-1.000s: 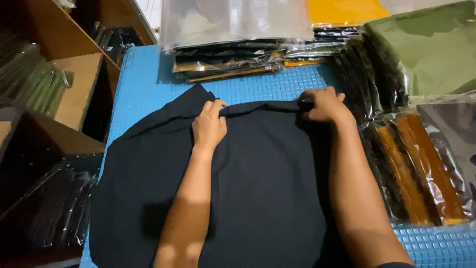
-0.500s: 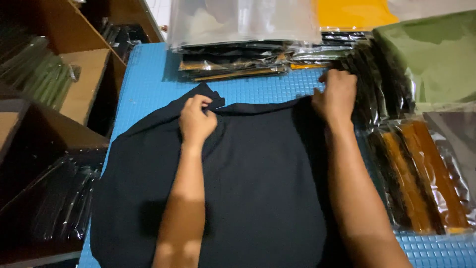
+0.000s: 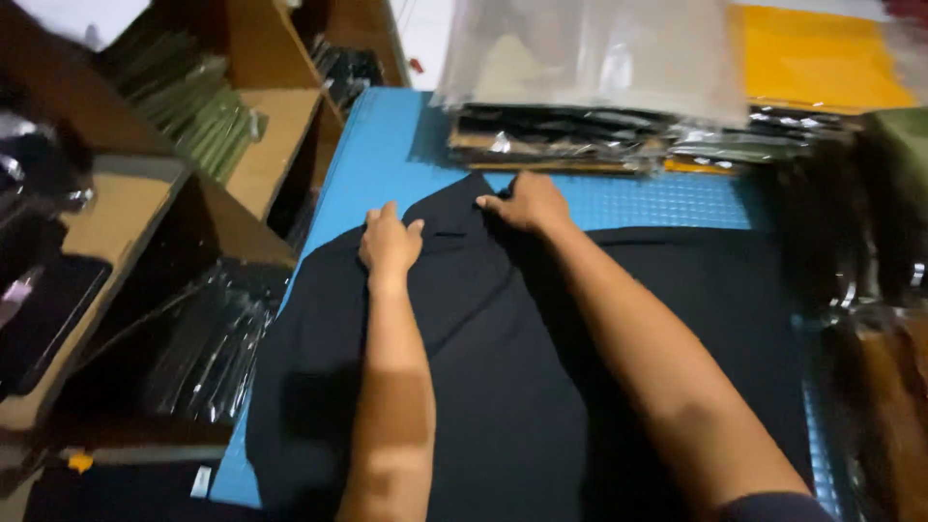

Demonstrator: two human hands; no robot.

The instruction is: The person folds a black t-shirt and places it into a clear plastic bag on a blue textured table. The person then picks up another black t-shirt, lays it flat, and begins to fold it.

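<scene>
One dark garment (image 3: 541, 358) fills the lower centre of the frame, spread over a blue mat (image 3: 387, 155) whose bare surface shows along the upper edge and in a strip down the left. Most of the cloth lies flat, and a diagonal fold line runs from the collar area down toward the lower middle, so I judge that the laying-out is largely done and the folding has barely begun; the sides look unfolded and no compact shape has formed. At the top of the garment, near the upper centre of the frame, both hands meet at the collar end. Left hand (image 3: 390, 242) rests palm down with the fingers together and nearly straight, pressing the cloth flat just left of the collar without gripping it. Right hand (image 3: 529, 203) lies just to its right, fingers curled onto the upper edge of the cloth; whether it pinches the fabric or only presses on it I cannot tell. Beyond the garment, along the top of the frame, sits a stack of bagged garments (image 3: 599, 135) in clear plastic, and wooden shelves (image 3: 261, 145) with more packets stand at the upper left.
</scene>
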